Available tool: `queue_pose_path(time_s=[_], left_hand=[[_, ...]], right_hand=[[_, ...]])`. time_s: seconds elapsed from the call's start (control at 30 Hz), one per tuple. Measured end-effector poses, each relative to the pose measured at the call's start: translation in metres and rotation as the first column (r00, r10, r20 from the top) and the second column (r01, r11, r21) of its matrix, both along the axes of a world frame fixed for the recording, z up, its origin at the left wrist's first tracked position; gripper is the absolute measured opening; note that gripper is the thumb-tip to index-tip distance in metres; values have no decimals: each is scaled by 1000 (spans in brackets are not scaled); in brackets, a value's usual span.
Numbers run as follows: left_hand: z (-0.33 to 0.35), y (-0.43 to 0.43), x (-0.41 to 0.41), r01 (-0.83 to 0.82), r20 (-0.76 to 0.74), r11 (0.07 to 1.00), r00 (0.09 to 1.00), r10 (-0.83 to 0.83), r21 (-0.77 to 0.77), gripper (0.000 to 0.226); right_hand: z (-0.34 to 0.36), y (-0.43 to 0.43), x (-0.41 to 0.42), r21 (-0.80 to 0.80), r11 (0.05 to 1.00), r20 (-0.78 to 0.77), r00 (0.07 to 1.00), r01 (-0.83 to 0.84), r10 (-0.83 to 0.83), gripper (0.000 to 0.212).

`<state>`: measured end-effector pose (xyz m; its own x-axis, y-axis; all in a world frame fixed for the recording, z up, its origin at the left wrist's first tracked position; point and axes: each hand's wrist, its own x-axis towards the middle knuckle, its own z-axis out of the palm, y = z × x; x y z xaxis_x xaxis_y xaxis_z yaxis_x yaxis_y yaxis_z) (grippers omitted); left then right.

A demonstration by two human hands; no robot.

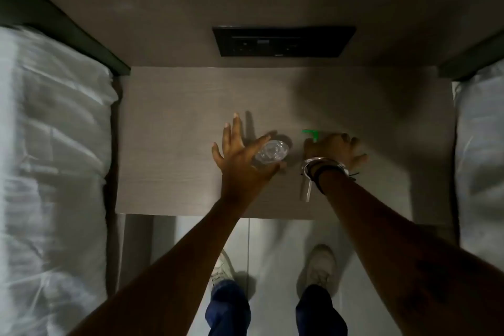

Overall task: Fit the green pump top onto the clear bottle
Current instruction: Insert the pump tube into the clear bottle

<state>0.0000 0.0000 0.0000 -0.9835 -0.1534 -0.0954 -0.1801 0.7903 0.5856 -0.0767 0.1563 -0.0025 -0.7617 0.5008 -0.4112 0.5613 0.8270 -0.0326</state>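
Note:
The clear bottle [272, 151] stands upright in the middle of the wooden bedside table [174, 144], seen from above. My left hand [240, 155] is spread wide around it, with the index finger behind the bottle and the thumb in front. The green pump top [311, 134] lies to the bottle's right. Only its nozzle shows, past the thumb of my right hand [335, 150]. That hand lies over the pump with its fingers bent down. The pump's clear dip tube [305, 188] sticks out toward me from under the wrist. Whether the right hand grips the pump is hidden.
White bedding flanks the table on the left [54, 172] and on the right [480, 144]. A black socket panel [283, 41] sits in the wall behind the table. My two feet in pale shoes [319, 267] stand on the light floor below the table's front edge.

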Motion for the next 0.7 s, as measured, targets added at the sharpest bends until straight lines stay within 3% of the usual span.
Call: queue_pose_path(time_s=[0.1, 0.2, 0.27, 0.3, 0.4, 0.5, 0.7], left_hand=[[1, 0, 0, 2, -12, 999, 1000, -2, 37, 62], [0, -1, -2, -11, -2, 997, 1000, 11, 75, 61], [-3, -2, -3, -26, -6, 997, 1000, 27, 77, 61], [-3, -1, -2, -30, -6, 996, 1000, 30, 81, 62], [-2, 2, 1, -42, 0, 997, 999, 42, 72, 63], [-3, 3, 2, -44, 12, 996, 999, 43, 79, 63], [-7, 4, 3, -66, 7, 993, 998, 65, 96, 61]], right_hand=[[31, 14, -13, -304, 943, -162, 968, 138, -194, 45], [77, 35, -18, -654, 733, -320, 809, 189, -494, 31], [98, 33, -13, -830, 549, -386, 609, 99, -693, 22], [104, 28, -9, -867, 496, -389, 562, 44, -730, 15], [113, 4, -1, -922, 380, -360, 531, -76, -767, 18], [107, -7, 1, -905, 404, -410, 542, -137, -734, 4], [84, -9, 12, -803, 554, -548, 633, -218, -546, 8]])
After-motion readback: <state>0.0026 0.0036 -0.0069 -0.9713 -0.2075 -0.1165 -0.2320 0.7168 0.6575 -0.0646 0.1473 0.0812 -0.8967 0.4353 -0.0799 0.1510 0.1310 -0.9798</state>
